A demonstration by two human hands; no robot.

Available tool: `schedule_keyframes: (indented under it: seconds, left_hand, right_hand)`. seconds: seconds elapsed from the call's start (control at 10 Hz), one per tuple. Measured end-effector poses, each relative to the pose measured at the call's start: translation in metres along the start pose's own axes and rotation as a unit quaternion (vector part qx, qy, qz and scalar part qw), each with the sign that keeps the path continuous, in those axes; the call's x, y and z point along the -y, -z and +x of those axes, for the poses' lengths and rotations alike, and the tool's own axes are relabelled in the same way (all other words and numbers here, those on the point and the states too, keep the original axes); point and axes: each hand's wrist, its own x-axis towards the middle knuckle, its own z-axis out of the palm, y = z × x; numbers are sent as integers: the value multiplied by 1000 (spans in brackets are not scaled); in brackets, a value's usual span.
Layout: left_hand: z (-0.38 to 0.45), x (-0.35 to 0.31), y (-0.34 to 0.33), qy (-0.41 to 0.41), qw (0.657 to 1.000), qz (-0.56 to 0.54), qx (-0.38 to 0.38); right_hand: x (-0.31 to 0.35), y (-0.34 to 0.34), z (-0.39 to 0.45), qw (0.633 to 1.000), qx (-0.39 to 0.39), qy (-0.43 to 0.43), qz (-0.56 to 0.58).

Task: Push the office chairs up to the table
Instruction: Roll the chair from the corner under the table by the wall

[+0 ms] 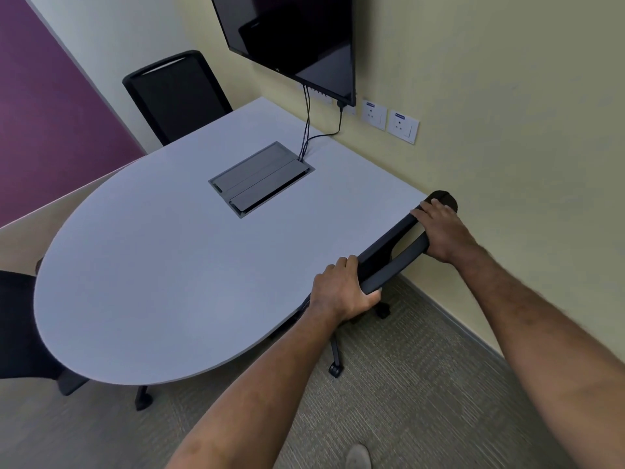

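We have a single wide-angle view, worn on the head, looking forward and steeply down over the counter (162, 265) from its near right edge, close enough that both forearms fill the lower frame and straight edges bow outward.

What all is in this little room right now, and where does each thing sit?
table: one, pale grey, rounded end, centre, against the wall
cable box: one, dark grey, lids shut, set into the tabletop
chairs: three, black; one held at the table's right edge, one at the far side, one at the left
screen: one, black, on the wall above the table
cables: a few, black, from screen down to the cable box
wall sockets: two, white, right of the screen
carpet: grey-beige, floor
shoe: one tip, grey, bottom edge
left hand: gripping the held chair's back, near end
right hand: gripping it, far end
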Motion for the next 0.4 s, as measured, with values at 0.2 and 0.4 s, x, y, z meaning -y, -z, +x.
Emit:
schedule_keyframes:
  seconds: [0.2,0.4]
  left_hand:
    - [-12,6,7,-1,1000,-22,9]
    - [-46,42,25,-28,999,16,12]
  right_hand:
    - [43,-1,-29,999,41,-2,23]
    - [88,10,-61,990,73,30,118]
